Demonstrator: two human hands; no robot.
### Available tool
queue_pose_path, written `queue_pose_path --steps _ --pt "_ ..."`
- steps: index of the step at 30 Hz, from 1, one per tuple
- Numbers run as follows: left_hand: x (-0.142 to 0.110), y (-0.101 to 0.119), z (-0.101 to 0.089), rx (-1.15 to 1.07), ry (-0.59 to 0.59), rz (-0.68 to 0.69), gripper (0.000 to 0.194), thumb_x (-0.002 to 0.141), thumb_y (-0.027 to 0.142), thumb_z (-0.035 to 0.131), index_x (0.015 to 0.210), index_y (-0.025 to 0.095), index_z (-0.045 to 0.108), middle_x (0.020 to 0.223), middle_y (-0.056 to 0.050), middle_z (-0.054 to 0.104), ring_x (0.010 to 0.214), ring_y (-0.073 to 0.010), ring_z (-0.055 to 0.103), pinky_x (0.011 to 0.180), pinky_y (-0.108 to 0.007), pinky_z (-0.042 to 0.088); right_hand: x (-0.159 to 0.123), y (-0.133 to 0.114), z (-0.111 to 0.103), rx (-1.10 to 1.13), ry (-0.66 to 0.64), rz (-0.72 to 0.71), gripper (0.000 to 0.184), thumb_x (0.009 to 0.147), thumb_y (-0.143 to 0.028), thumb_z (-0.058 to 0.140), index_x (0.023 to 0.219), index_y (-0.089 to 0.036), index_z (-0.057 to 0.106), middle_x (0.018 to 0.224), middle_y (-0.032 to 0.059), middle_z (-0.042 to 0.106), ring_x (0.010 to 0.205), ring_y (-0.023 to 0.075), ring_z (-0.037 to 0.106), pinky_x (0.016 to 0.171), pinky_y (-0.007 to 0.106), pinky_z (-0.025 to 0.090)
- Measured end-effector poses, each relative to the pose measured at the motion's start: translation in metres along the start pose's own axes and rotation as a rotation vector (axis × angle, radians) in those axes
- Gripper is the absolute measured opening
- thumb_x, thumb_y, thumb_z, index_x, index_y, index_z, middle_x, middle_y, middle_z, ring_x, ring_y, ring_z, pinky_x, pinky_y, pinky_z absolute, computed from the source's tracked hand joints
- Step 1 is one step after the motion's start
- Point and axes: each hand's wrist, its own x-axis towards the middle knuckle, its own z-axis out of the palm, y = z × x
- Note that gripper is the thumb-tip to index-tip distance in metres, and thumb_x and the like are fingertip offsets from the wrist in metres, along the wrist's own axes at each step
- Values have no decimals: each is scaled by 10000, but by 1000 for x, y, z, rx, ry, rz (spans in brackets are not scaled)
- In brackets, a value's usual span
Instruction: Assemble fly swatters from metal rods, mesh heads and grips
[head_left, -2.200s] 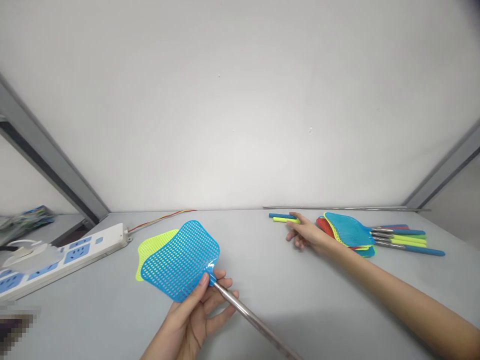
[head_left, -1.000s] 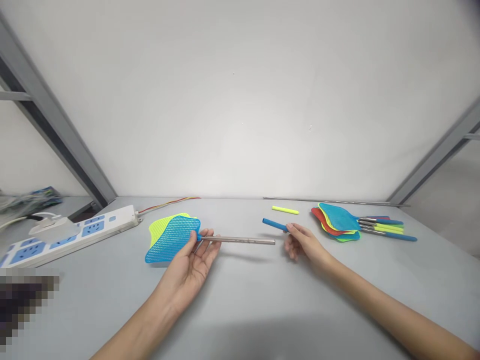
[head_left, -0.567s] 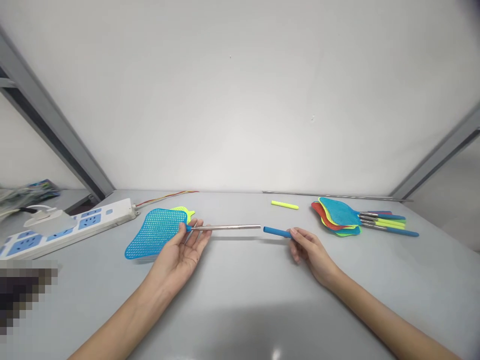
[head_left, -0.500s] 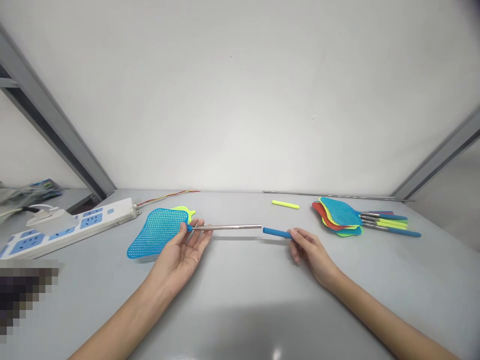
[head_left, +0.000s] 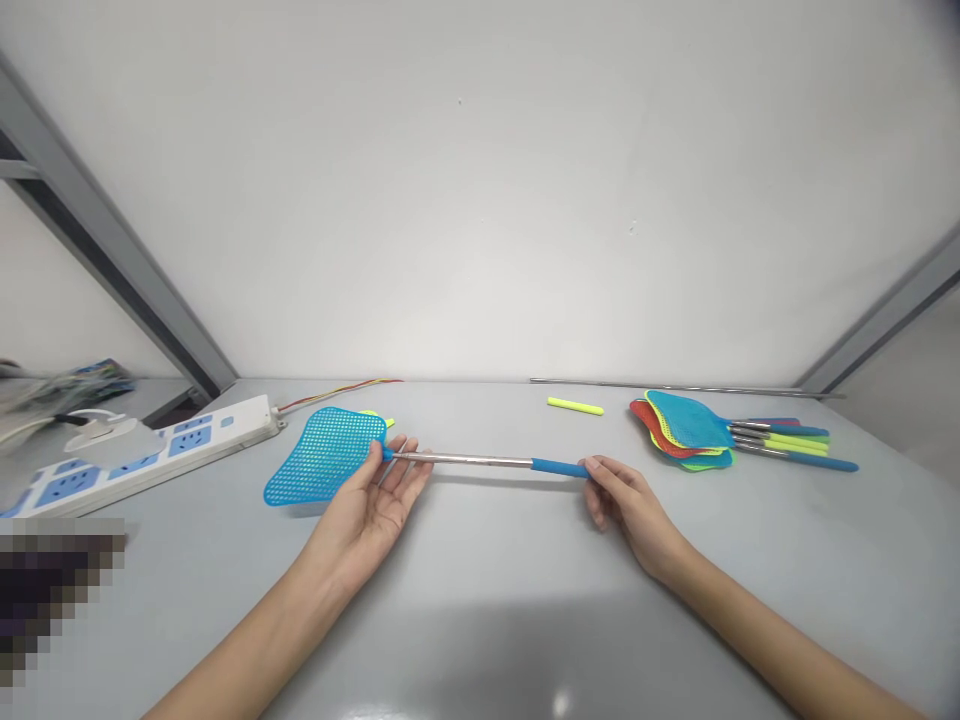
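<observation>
Head view: blue fly swatter (head_left: 324,457) with steel shaft (head_left: 465,459) meeting blue grip (head_left: 559,468).
Left hand (head_left: 364,525): fingers spread, thumb pressing swatter neck.
Right hand (head_left: 630,510): fingertips pinching grip.
Loose: yellow grip (head_left: 575,405), 12 o'clock.

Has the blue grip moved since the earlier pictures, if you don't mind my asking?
Yes: the blue grip, once beside the yellow grip, has come toward the person, onto the steel rod's end, in the right hand.

On worktop (head_left: 480,570): power strip (head_left: 217,432) left of left hand (head_left: 364,520), loose handle grip (head_left: 575,405) behind and between hands, fly swatter stack (head_left: 686,425) right of right hand (head_left: 634,515).
</observation>
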Motion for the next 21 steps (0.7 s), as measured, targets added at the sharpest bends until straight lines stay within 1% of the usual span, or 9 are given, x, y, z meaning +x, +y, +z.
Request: queue_pose_path --steps 2,5,9,11,13,15,18,21 --pt "-4 2 3 31 -29 34 215 871 126 397 842 75 603 815 -85 656 800 -173 646 744 -374 550 -2 -2 1 8 -10 13 295 817 -428 476 711 -154 506 477 -50 458 386 56 381 398 179 302" --pt "-9 6 9 118 -88 104 249 858 56 376 866 85 623 875 -77 654 828 -154 638 760 -324 546 -6 -5 4 26 -81 71 321 820 -434 466 682 -148 505 489 -38 473 389 56 383 405 183 310" --pt "-13 11 13 244 -143 197 276 815 -9 406 893 121 637 951 -45 642 902 -135 611 782 -234 531 -12 -10 6 47 -214 179 323 819 -433 469 791 -126 566 506 -25 496 407 59 404 418 180 317" --pt "-14 13 12 307 -169 238 264 804 -7 430 886 132 639 978 -42 637 926 -133 599 782 -207 525 -16 -10 6 69 -313 237 350 822 -449 453 795 -121 572 507 -12 510 429 71 431 425 181 326" --pt "-15 16 11 362 -212 275 239 798 9 450 872 136 638 987 -55 639 924 -144 600 761 -205 532 -20 -10 6 94 -413 296 383 826 -474 424 770 -123 567 500 -3 518 434 81 449 416 180 323" --pt "-17 19 10 397 -256 304 199 787 34 482 855 142 635 970 -72 649 904 -167 608 721 -222 546 -23 -10 7 119 -465 342 395 831 -482 406 749 -127 559 493 -5 513 424 79 451 408 174 318" --pt "-20 22 9 421 -295 320 134 759 86 550 837 158 631 887 -72 668 840 -192 623 663 -254 557 -27 -9 9 134 -488 372 389 835 -461 418 720 -119 561 476 -12 492 410 67 438 407 165 314" --pt "-22 22 9 441 -317 339 129 767 108 547 841 180 625 788 -43 659 751 -166 625 619 -242 554 -30 -8 11 126 -550 405 400 847 -439 412 693 -104 567 464 3 501 407 70 452 398 160 309"
